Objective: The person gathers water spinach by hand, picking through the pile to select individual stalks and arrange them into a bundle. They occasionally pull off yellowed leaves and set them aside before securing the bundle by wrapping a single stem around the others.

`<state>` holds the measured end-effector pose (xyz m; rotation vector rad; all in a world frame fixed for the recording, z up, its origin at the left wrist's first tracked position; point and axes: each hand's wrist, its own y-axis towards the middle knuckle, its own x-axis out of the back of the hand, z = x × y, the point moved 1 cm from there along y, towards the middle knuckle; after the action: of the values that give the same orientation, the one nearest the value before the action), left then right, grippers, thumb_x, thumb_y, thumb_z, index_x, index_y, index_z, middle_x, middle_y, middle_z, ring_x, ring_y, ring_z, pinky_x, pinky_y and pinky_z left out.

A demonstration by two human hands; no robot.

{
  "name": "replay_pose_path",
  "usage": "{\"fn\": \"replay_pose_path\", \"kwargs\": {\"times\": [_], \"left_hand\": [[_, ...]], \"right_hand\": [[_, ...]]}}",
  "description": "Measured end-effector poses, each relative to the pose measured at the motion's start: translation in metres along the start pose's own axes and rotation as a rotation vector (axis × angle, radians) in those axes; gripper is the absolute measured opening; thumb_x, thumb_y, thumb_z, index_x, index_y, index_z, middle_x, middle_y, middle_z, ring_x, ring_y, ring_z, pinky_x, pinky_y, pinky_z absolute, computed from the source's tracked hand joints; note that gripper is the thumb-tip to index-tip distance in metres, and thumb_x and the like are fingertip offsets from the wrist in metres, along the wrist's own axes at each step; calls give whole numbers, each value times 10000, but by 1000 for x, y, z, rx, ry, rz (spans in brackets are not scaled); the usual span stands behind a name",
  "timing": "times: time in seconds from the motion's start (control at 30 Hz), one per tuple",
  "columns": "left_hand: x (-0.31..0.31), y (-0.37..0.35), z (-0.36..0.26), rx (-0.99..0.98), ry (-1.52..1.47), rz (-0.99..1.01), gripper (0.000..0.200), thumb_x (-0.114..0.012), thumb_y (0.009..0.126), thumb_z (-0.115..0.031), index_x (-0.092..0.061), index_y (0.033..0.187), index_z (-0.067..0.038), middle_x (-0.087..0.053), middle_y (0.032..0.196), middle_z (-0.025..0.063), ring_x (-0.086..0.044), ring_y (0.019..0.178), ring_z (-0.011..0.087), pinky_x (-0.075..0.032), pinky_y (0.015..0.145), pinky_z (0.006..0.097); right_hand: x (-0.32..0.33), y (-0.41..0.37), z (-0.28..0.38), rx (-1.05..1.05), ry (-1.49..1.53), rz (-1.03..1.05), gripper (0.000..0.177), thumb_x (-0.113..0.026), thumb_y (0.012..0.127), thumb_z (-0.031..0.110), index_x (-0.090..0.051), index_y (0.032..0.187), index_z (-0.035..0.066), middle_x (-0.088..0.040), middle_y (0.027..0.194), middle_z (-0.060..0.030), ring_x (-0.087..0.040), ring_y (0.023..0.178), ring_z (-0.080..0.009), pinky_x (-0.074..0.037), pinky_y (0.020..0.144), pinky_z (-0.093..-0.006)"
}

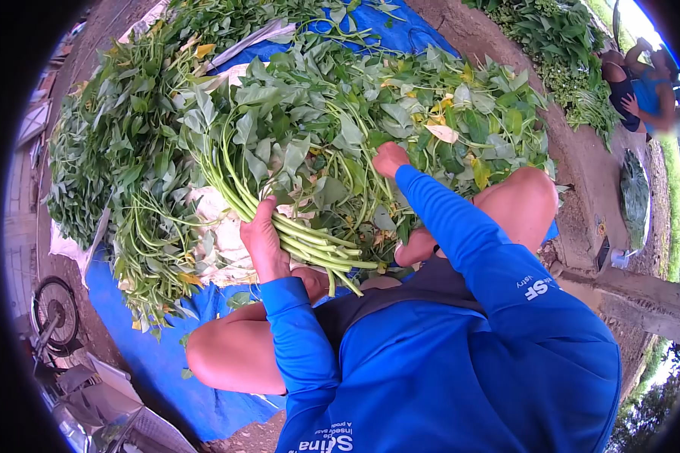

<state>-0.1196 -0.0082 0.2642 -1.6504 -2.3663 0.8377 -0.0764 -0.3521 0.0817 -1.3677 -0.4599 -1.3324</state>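
My left hand (263, 238) is wrapped round a bunch of leafy greens (321, 248) that look like water spinach. Their thick pale stems point toward my lap, and the leaves spread out on the far side. Farther right, my right hand (391, 158) is closed among the loose greens (431, 113); what its fingers grip is hidden. Yellowed leaves are mixed into this heap. A pale sheet (223, 234) shows under the greens beside my left hand.
A large pile of greens (106, 143) stands at the left on a blue tarp (159, 377). More greens (544, 38) lie at the upper right, near another person (650, 90). A wheel (55, 311) is at the far left, a concrete ledge (642, 302) at the right.
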Motion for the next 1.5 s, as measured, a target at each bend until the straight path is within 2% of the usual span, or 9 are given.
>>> {"fn": "replay_pose_path", "kwargs": {"times": [0.1,0.17,0.43,0.7,0.93,1.1,1.3,1.4,1.5], "left_hand": [[-3,-5,-3,-10,24,27,209,-790,881,-99,-711,1026,30,-689,814,44,-628,656,152,-514,605,303],[-6,-9,-8,2,19,62,225,-784,884,-98,-712,1044,44,-692,814,51,-644,660,157,-538,624,310],[-4,-2,-3,-5,-31,110,261,-765,882,-71,-698,1104,48,-719,882,83,-682,712,168,-565,654,312],[-11,1,16,-7,-80,165,233,-761,871,-29,-675,1080,27,-710,887,70,-665,691,160,-551,627,307],[-24,8,47,-4,-127,201,342,-816,866,-81,-663,1156,16,-715,989,65,-663,793,163,-548,717,314],[-31,17,101,144,-274,316,300,-832,923,-189,-673,1130,-42,-712,950,34,-663,769,151,-555,682,321],[-15,28,144,485,-239,390,296,-840,945,-276,-670,1065,-67,-672,841,40,-666,699,186,-589,647,355],[-20,24,155,357,-220,212,433,-878,914,-303,-680,1138,10,-717,910,75,-680,697,214,-595,620,391],[-2,42,180,520,-129,233,384,-876,847,-141,-687,1121,50,-721,910,140,-694,698,247,-595,622,399]], "right_hand": [[7,14,-12,144,-20,1,377,-699,903,288,-741,1156,12,-750,1142,-215,-716,1074,-366,-567,938,-415],[69,-37,16,-202,607,-238,352,-691,913,274,-736,1139,9,-756,1096,-174,-719,1021,-319,-556,912,-379],[204,-119,43,-91,1082,-75,301,-735,956,226,-751,1192,41,-751,998,-16,-639,871,-107,-519,778,-299],[231,-155,64,281,1326,-203,243,-762,953,80,-741,1184,5,-730,997,1,-631,900,-67,-495,817,-240],[179,-172,103,326,1206,-246,273,-777,965,99,-748,1218,0,-722,968,3,-616,837,-68,-502,745,-246],[61,-199,111,167,847,71,307,-770,973,147,-755,1207,-49,-754,925,-51,-663,789,-112,-548,741,-270],[10,-196,90,145,667,119,312,-726,999,208,-767,1198,-28,-802,1053,-145,-742,929,-182,-576,855,-323],[9,-200,96,67,602,159,331,-714,996,256,-777,1216,17,-801,1109,-157,-749,1008,-232,-560,936,-344],[-26,-196,95,227,672,241,295,-701,1010,234,-780,1198,20,-796,1043,-120,-726,915,-197,-575,853,-345]]}}
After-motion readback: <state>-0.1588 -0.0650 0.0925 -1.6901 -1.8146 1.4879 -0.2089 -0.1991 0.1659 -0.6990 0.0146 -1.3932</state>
